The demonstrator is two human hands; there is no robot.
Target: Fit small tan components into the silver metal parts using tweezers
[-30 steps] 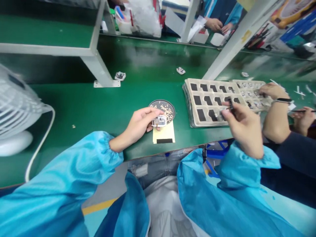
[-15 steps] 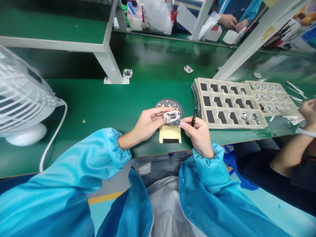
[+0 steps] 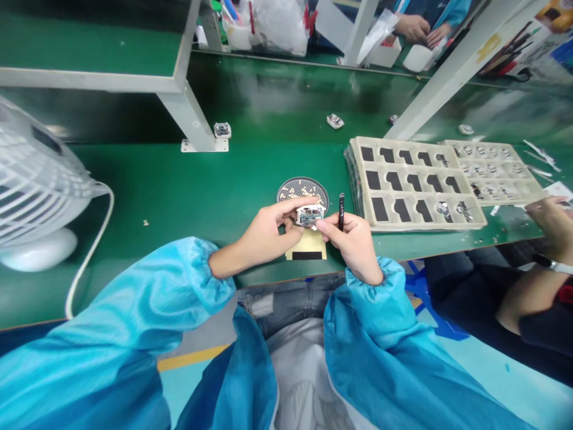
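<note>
My left hand (image 3: 271, 236) grips a small white plastic housing (image 3: 310, 213) between its thumb and fingers, above the near edge of the round dish. Grey and metallic parts show inside the housing. My right hand (image 3: 352, 239) is closed, with a slim black tool (image 3: 341, 212) with white lettering standing up from it; the tool's lower end is hidden. Its thumb and forefinger touch the housing's lower right side, at a grey part there. Below lies a yellow pad (image 3: 308, 245) with a black strip. Behind, the dark round dish (image 3: 281, 192) holds several tiny pale pieces.
Stacked cream compartment trays (image 3: 416, 227) stand to the right, with another tray (image 3: 521, 194) beyond. A white fan (image 3: 40, 185) is at left, near a shelf leg (image 3: 199, 119). Small white housings (image 3: 335, 121) lie farther back. A co-worker's hand (image 3: 553, 218) is at far right.
The grey part, earlier held just below the housing by my right hand, now sits against the housing. The black tool has turned more upright. The whole view has shifted slightly.
</note>
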